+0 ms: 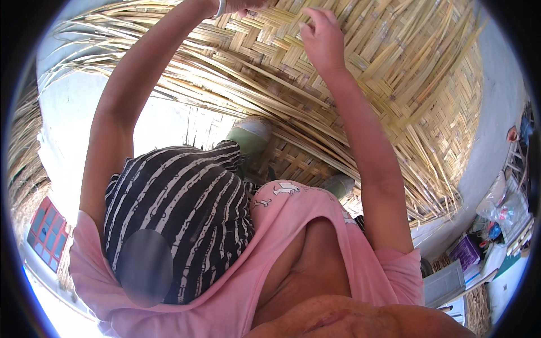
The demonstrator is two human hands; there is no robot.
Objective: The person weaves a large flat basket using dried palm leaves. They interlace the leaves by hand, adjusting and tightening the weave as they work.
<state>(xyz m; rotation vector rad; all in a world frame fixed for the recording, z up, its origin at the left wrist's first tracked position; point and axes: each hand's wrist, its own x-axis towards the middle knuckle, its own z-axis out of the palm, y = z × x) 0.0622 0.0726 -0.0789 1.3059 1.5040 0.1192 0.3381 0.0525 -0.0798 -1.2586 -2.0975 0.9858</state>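
A large mat of split reed or cane strips, woven in a zigzag pattern, spreads under both my hands. Along its near side, long loose strips run in a bundle, with ends fanning out at the left. My right hand hovers over or rests on the weave, its fingers loosely bent and thumb apart from the forefinger; no strip shows in it. At the top edge, my left hand is largely cut off, with a pale band round the wrist. What its fingers do is hidden.
More loose strips stick out at the mat's right side. Pale ground shows at left, near a red-framed window. A purple crate, plastic bags and other clutter stand along the right.
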